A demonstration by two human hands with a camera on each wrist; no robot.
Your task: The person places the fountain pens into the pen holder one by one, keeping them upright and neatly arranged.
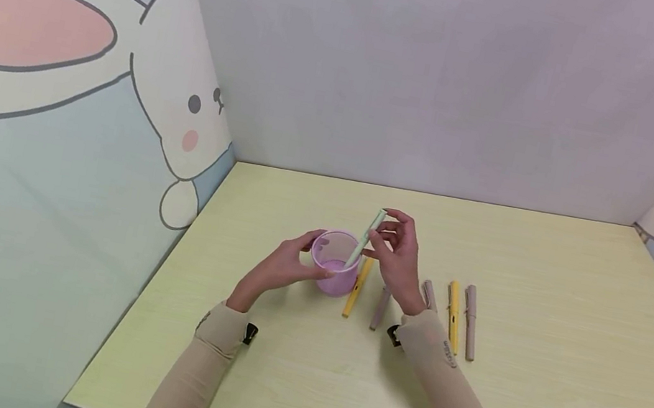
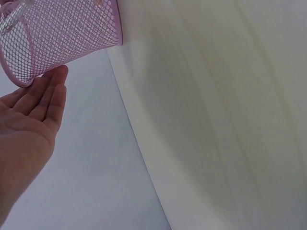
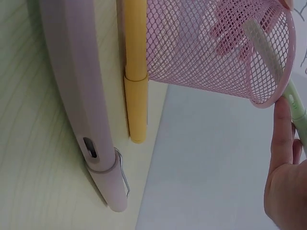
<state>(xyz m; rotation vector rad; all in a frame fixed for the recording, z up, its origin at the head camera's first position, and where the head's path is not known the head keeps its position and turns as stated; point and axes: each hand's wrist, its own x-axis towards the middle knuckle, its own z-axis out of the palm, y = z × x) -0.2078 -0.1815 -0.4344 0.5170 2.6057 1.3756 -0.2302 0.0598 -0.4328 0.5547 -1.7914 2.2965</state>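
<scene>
We inspect a pale wood-grain bench (image 1: 573,298). The left grip (image 1: 283,267) is curled round a pink cylindrical metal-mesh cup (image 1: 344,285), thumb and fingers on opposite sides, the mouth facing up. The right grip (image 1: 397,259) pinches the upper part of a slim pale-green pen (image 1: 368,235); we note it slanting over the rim, lower part inside the cup. To the cup's right we count five capped pens lying on the bench: three mauve-grey pens (image 1: 470,328) and two yellow pens (image 1: 453,319), one yellow just beside the cup.
</scene>
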